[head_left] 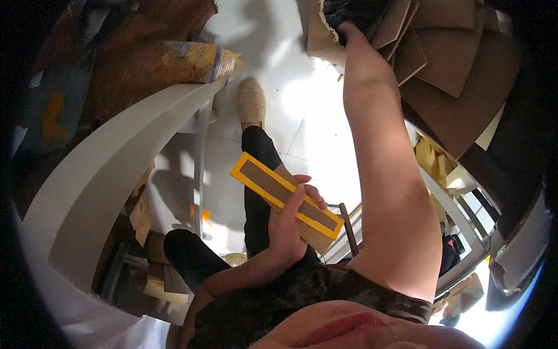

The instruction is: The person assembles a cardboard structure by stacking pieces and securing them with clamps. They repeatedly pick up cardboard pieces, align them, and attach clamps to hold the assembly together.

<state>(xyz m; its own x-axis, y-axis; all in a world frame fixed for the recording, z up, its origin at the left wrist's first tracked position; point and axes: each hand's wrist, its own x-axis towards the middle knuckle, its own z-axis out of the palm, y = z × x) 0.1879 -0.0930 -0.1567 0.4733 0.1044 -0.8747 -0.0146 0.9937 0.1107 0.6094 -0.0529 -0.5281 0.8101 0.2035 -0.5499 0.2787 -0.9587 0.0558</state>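
In front of my body, my left hand is closed around a long cardboard strip. Its edges are folded over or bordered in bright yellow, with plain brown in the middle. Behind it, in the same grip, shows a bare piece of brown cardboard. My right arm reaches far forward to a cardboard box with a torn rim. Only the wrist end of my right hand shows there. Its fingers are lost in the dark opening, beside black material.
Stacked brown cardboard sheets lie at the far right, above yellow pieces. A white curved table edge runs along the left, with a brown-covered surface and a patterned yellow roll beyond. Cardboard scraps sit underneath.
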